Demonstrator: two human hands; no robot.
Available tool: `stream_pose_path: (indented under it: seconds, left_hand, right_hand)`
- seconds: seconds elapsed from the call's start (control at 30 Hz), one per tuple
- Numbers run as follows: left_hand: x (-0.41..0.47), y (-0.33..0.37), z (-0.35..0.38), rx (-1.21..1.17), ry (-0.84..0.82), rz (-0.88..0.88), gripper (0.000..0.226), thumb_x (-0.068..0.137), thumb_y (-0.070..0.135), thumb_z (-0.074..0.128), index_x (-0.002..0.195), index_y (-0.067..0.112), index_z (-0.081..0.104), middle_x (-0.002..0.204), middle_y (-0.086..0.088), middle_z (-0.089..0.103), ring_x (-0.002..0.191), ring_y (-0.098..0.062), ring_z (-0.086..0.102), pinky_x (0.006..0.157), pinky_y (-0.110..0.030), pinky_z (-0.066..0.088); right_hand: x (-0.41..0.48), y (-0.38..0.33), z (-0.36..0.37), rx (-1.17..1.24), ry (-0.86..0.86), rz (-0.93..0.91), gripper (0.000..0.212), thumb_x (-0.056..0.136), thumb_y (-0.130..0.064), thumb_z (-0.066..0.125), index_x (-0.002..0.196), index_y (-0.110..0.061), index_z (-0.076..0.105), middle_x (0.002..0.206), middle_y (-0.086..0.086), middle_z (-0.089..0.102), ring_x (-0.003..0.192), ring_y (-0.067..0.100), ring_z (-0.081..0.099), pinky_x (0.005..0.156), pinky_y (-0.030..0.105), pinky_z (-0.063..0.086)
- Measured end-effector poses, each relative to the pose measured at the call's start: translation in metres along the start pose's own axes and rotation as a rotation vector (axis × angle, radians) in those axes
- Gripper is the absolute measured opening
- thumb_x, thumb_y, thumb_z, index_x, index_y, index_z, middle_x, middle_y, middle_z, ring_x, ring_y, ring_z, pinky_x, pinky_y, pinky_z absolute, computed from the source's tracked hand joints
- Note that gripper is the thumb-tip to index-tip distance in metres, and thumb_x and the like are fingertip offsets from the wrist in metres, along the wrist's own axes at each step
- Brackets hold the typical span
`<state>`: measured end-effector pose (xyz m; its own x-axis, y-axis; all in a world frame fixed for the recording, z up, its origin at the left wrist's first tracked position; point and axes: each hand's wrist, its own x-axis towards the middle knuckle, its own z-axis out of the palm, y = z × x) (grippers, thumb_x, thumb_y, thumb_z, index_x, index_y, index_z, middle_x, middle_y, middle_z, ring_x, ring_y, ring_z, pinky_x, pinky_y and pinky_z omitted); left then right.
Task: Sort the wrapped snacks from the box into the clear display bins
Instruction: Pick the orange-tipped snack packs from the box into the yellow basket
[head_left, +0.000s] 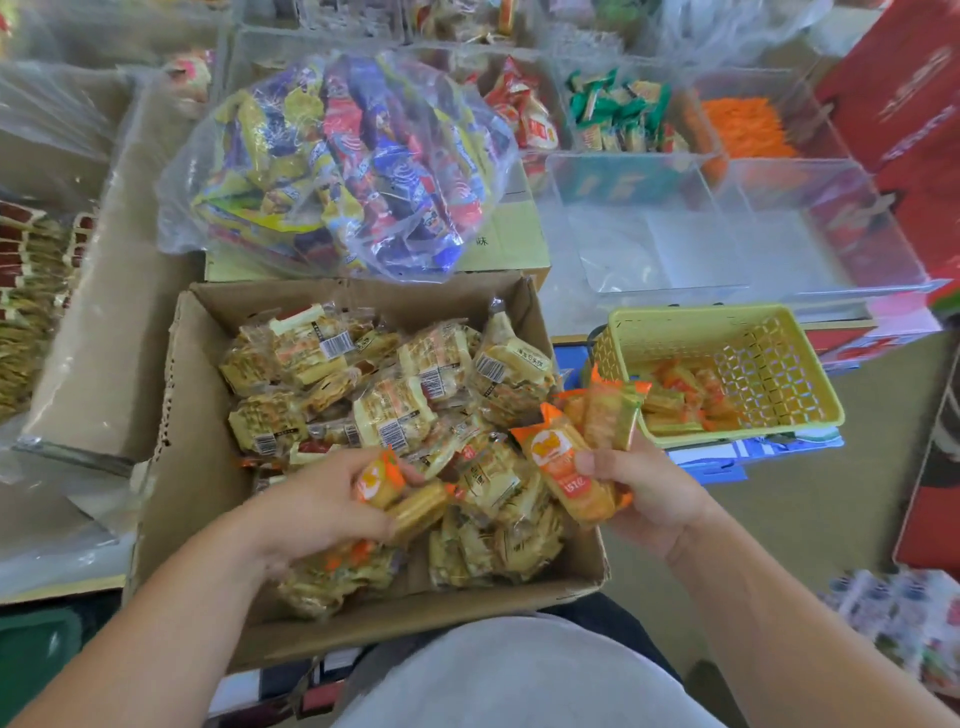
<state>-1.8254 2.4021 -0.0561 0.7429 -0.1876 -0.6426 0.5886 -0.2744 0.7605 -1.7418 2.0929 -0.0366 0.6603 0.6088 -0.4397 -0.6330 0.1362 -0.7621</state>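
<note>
Head view, nearest first: a grey-clad lap (519, 670) sits at the bottom edge, and both bare forearms reach forward over an open cardboard box (192, 426). The left hand (322, 501) is low in the box, its fingers curled round an orange-wrapped snack (378, 480), with a second yellow pack just beside its fingertips; whether it holds that one too I cannot tell. The right hand (649, 493) is raised over the box's right wall, gripping a bunch of orange snack packs (571, 470) that fan upward. Inside the box lies a loose heap of pale yellow wrapped snacks (395, 410), some showing barcodes. Just right of the box stands a yellow plastic basket (810, 410) with more orange packs (685, 400) lying in its bottom. Beyond the box, a clear plastic bag of blue, yellow and red packets (343, 166) rests on another cardboard carton (519, 236). Beyond the basket stands a clear display bin (727, 228). Farther back, more clear bins hold red packs (519, 109), green packs (613, 106) and orange pieces (743, 130).
</note>
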Motion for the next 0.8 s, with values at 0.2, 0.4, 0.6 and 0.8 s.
stream_pose_path:
  seconds: [0.2, 0.4, 0.6, 0.8]
  left_hand:
    - [0.000, 0.053, 0.047, -0.847, 0.041, 0.275, 0.063, 0.057, 0.010, 0.078, 0.119, 0.019, 0.076, 0.115, -0.017, 0.075, 0.095, -0.032, 0.075, 0.072, -0.039, 0.062]
    - [0.036, 0.091, 0.137, -1.052, 0.263, 0.269, 0.061, 0.049, 0.002, 0.075, 0.107, 0.020, 0.082, 0.110, -0.015, 0.077, 0.085, -0.027, 0.077, 0.064, -0.035, 0.063]
    - [0.075, 0.124, 0.205, -1.069, 0.431, 0.273, 0.054, 0.063, 0.010, 0.073, 0.116, 0.021, 0.077, 0.113, -0.016, 0.075, 0.088, -0.028, 0.076, 0.066, -0.034, 0.062]
    - [0.086, 0.155, 0.254, -0.931, 0.583, 0.191, 0.049, 0.064, 0.009, 0.070, 0.108, 0.028, 0.080, 0.112, -0.011, 0.077, 0.083, -0.020, 0.075, 0.064, -0.031, 0.062]
  right_hand:
    - [-0.009, -0.024, -0.056, 0.045, 0.164, -0.061, 0.065, 0.056, -0.017, 0.086, 0.118, -0.011, 0.064, 0.092, 0.007, 0.075, 0.077, 0.020, 0.072, 0.061, 0.033, 0.058]
    - [-0.012, -0.074, -0.164, -0.009, 0.193, -0.098, 0.059, 0.052, -0.020, 0.093, 0.108, -0.020, 0.076, 0.100, 0.012, 0.074, 0.081, 0.027, 0.072, 0.063, 0.041, 0.056]
    - [-0.003, -0.121, -0.278, -0.426, 0.487, -0.031, 0.058, 0.048, -0.021, 0.094, 0.099, -0.025, 0.068, 0.089, 0.004, 0.077, 0.074, 0.018, 0.075, 0.052, 0.029, 0.056]
    - [0.044, -0.110, -0.312, -1.139, 0.268, 0.173, 0.072, 0.055, -0.034, 0.091, 0.116, -0.023, 0.055, 0.104, -0.003, 0.069, 0.093, 0.016, 0.065, 0.078, 0.031, 0.053]
